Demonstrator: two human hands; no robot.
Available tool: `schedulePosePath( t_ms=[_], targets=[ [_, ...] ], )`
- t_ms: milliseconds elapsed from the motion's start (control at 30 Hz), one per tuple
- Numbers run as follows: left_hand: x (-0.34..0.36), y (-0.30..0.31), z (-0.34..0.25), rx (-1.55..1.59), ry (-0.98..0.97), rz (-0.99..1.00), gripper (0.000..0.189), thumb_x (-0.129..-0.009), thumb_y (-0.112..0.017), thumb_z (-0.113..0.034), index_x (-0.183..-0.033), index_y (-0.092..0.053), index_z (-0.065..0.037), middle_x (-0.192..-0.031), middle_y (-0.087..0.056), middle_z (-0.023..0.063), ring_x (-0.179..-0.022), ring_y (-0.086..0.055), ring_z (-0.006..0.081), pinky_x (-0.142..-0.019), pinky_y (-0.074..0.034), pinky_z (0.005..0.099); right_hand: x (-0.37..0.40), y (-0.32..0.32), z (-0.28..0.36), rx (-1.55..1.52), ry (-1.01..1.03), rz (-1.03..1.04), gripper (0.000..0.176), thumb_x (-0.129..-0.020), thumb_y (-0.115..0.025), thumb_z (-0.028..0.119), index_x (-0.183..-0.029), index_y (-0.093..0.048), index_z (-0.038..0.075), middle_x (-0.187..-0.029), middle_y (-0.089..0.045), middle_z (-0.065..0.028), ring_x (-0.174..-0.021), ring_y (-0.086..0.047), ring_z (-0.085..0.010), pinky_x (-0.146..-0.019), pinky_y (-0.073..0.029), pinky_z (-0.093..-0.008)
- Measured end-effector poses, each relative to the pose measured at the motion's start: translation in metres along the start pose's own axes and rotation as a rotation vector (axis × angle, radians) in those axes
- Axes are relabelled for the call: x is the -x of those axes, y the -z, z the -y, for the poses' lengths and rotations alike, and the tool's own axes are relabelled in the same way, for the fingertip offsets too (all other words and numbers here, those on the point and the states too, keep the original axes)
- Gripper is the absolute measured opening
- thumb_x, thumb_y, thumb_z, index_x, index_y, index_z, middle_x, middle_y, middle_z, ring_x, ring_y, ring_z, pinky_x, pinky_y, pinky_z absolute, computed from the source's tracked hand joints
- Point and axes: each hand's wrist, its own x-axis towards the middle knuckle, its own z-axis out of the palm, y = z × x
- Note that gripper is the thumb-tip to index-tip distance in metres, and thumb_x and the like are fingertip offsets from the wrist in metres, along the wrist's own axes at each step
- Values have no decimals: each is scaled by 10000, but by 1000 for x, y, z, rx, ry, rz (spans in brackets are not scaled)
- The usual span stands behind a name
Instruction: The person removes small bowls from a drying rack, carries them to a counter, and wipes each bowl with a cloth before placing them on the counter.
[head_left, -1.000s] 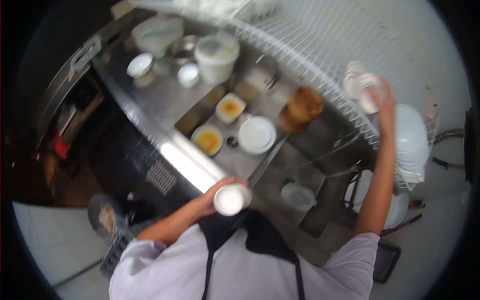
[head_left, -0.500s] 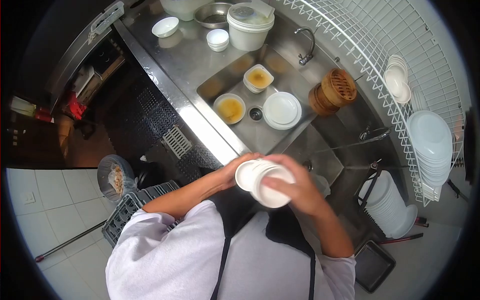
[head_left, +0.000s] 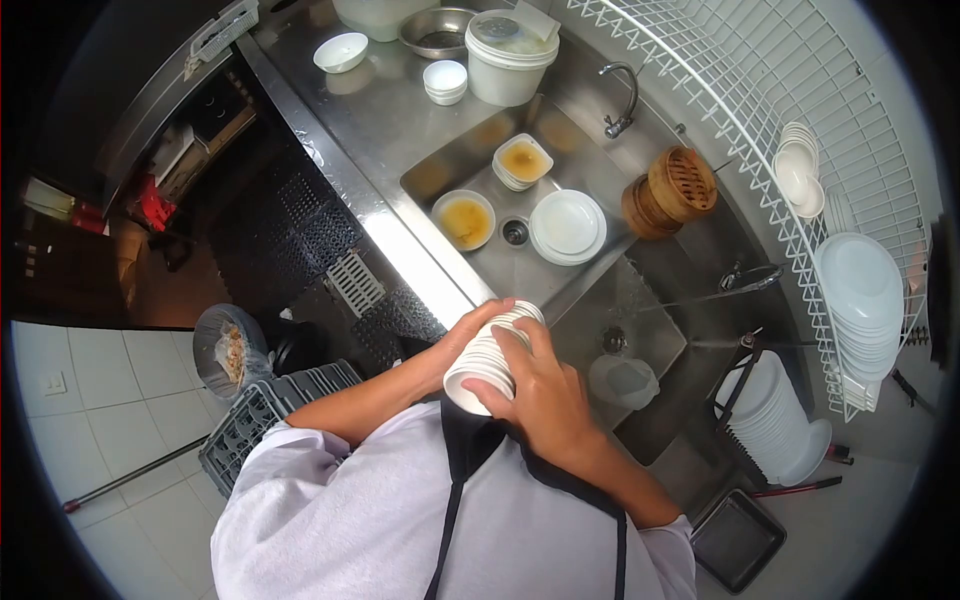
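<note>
1. Over the front rim of the sink [head_left: 420, 262], at chest height, a dish stack [head_left: 488, 355] of small white dishes lies tilted between both hands, clear of the surface.
2. Left hand [head_left: 450, 345]: fingers wrap the near-left side of the dish stack, grasping it.
3. Right hand [head_left: 538, 400]: fingers curl over the right side of the same stack, grasping it; the thumb lies along its upper rims.
4. Left basin: a bowl [head_left: 465, 218] of yellow liquid, a square dish [head_left: 523, 160] likewise filled, and a white plate [head_left: 567, 222] sit around the drain.
5. Right basin: a clear tub [head_left: 625, 380] rests near its drain.
6. Bamboo steamers [head_left: 675, 188] stand on the divider behind the basins, near the tap [head_left: 622, 100].
7. Wire rack [head_left: 740, 90], right: saucers [head_left: 800, 170] and large plates [head_left: 862, 295] stand on edge.
8. Rear surface [head_left: 380, 110]: a white bucket [head_left: 510, 55], a metal bowl [head_left: 440, 30] and small white bowls.
9. Floor, left: a grey crate [head_left: 255, 420].
</note>
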Motion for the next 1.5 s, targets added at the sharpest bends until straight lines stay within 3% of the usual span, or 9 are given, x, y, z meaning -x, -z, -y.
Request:
schedulePosePath(
  t_ms=[433,567,633,733,833,1033,1133,1300,1500],
  targets=[
    [15,-25,-6,145,45,38,566,-1037,-518,-471,-1333,-614,2,-1252,-696,228,-1063,-724,325,-948,-598,454,6,11,-1,-75,38,2,837,-909,-757,544,-1469,-502,-23,-1480,-515,-260,-979,-742,-443,-839,-609,-505],
    [4,4,-11,138,62,200,575,-1053,-483,-405,-1379,-531,66,-1266,-673,290,-1036,-740,365,-882,-645,446,-2,105,-24,33,113,-444,631,-770,-940,236,-1288,-668,-1,-1395,-632,-184,-1115,-704,-284,-855,-597,-395],
    [-1,6,-8,224,112,138,574,-1038,-502,-415,-1356,-537,62,-1228,-667,311,-980,-743,391,-825,-664,459,-8,175,-40,180,62,-691,642,-805,-900,290,-1332,-655,18,-1378,-645,-219,-1238,-659,-368,-1027,-547,-431],
    [-3,7,-11,252,146,95,563,-1027,-517,-427,-1326,-560,48,-1199,-670,307,-950,-741,400,-792,-672,477,-31,262,-80,209,-137,-1004,550,-822,-884,258,-1272,-665,27,-1278,-686,-155,-1052,-711,-321,-866,-569,-431],
    [-2,8,-14,257,152,124,571,-1026,-524,-407,-1352,-530,62,-1215,-667,321,-964,-747,396,-819,-668,463,-50,321,-155,724,-522,-822,699,-912,-726,589,-1207,-659,-41,-1155,-711,-252,-1051,-720,-357,-835,-572,-462],
    [-12,17,-19,214,132,106,574,-1012,-554,-401,-1348,-539,64,-1198,-677,327,-953,-755,385,-800,-671,445,-94,316,-165,699,-765,-551,905,-805,-764,705,-1270,-599,-54,-1104,-726,-257,-997,-732,-406,-841,-570,-504],
    [-17,21,-22,259,182,113,527,-1014,-519,-376,-1311,-573,57,-1173,-673,319,-970,-733,419,-838,-664,494,-96,313,-171,676,-659,-512,889,-782,-804,678,-1280,-583,-24,-1106,-722,-240,-1017,-726,-404,-851,-568,-493],
    [-20,22,-27,183,164,122,581,-1011,-535,-414,-1348,-550,60,-1197,-687,307,-956,-756,371,-767,-676,456,-89,299,-181,548,-435,-789,580,-773,-856,185,-1288,-639,30,-1164,-718,-173,-1114,-676,-387,-969,-519,-454],
    [-19,22,-31,138,152,95,597,-994,-548,-430,-1335,-557,59,-1177,-692,291,-954,-749,363,-784,-669,455,-75,325,-201,567,-318,-729,618,-752,-865,150,-1321,-634,75,-1303,-657,-163,-1167,-647,-385,-979,-522,-464]
  ],
)
